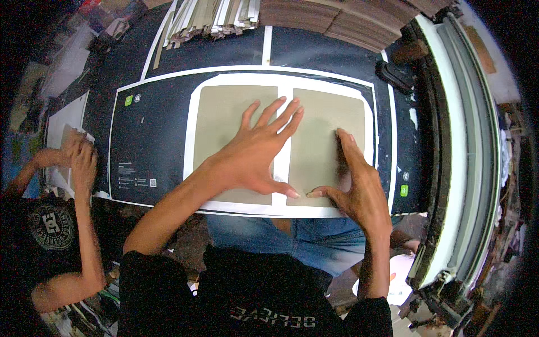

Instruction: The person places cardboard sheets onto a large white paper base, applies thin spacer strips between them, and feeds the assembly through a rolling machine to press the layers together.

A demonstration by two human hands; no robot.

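Two beige-grey boards lie side by side on a white sheet (pixel 190 135) with cut corners, a white strip between them. My left hand (pixel 255 154) is spread flat over the left board (pixel 222 106), its fingertips reaching across the strip onto the right board. Along the near right part of the right board (pixel 323 109) is my right hand (pixel 362 188), turned on its side. Its thumb and index finger stretch apart, and the remaining fingers are mostly hidden behind them. Neither hand grips anything.
Beneath lies a black surface (pixel 151 129) with white lines and small printed marks. Thin strips (pixel 210 22) and brown stacked boards (pixel 331 17) sit at the far side. A long metal-edged machine part (pixel 466 140) runs along the right. At left, another person's hands (pixel 81 154) handle a pale sheet.
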